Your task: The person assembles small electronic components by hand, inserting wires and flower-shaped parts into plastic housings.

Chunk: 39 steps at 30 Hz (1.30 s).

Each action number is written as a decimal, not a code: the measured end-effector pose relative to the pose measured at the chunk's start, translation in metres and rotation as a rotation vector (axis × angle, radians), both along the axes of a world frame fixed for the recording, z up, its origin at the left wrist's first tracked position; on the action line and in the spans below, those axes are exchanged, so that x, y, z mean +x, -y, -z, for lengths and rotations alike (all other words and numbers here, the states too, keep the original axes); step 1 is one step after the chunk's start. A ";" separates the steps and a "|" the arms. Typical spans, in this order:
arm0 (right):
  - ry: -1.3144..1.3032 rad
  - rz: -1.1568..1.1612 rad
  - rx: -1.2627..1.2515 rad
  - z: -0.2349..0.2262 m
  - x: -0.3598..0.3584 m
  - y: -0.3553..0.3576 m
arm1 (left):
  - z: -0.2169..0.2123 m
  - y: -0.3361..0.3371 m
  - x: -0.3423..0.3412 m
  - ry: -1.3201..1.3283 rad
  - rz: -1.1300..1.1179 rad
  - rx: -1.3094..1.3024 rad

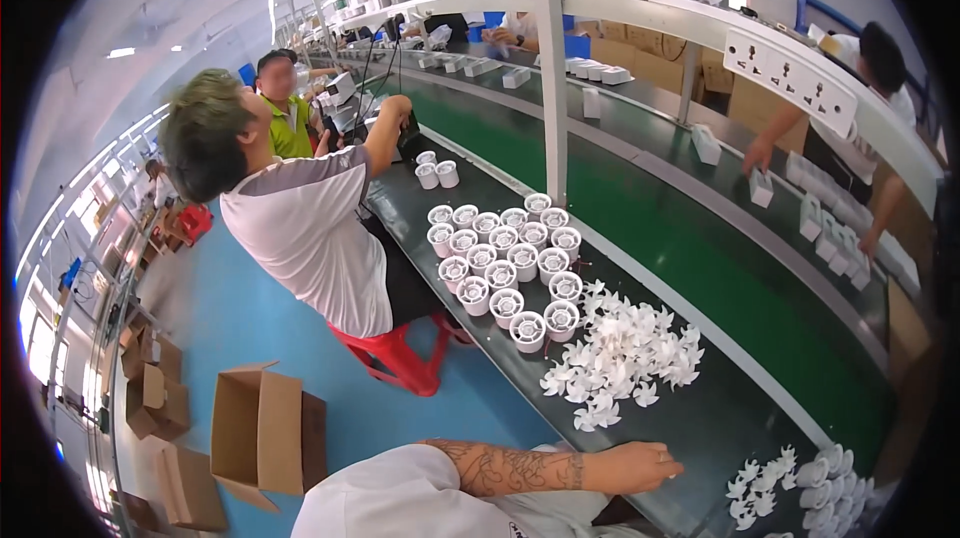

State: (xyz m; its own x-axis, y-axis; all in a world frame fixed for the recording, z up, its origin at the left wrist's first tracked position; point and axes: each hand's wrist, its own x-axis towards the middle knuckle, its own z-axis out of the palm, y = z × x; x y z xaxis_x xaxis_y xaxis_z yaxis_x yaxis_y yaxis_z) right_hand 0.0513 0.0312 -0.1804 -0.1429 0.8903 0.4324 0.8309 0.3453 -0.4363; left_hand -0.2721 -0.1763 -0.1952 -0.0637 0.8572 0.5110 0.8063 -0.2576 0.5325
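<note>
My left hand (636,466) rests over the near edge of the dark worktable (690,438), its fingers curled closed. Whatever may be inside the fingers is hidden. Just beyond it lies a loose heap of white plastic fan impellers (625,353) with curved blades. Farther along stand several round white fan housings (505,248), open side up with spoked centres showing. To the right of my hand are a smaller pile of impellers (760,486) and a cluster of white round parts (828,493), partly cut off by the dark rim. My right hand does not show.
A green conveyor belt (690,258) runs beyond the table, with a metal post (548,88) and overhead shelf between. A co-worker in a white shirt (310,228) sits at left on a red stool (400,358). Across, another person's hand (760,156) handles white boxes. Cardboard boxes (265,428) stand on the floor.
</note>
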 end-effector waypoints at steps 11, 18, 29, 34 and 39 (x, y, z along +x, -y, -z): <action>-0.732 0.107 -0.471 -0.047 0.001 0.014 | -0.006 -0.009 -0.010 0.181 0.035 0.089; -0.722 0.089 -0.741 -0.059 0.005 -0.002 | -0.002 -0.008 -0.008 0.194 0.039 0.063; -0.975 -0.389 -1.021 -0.023 0.072 -0.026 | -0.018 -0.005 -0.012 0.094 0.116 -0.183; -1.000 -0.268 -1.520 -0.021 0.055 -0.070 | -0.041 -0.005 -0.017 0.146 -0.044 -0.188; -0.916 -0.046 -1.462 -0.066 0.033 -0.040 | -0.035 -0.023 -0.008 0.099 0.032 -0.133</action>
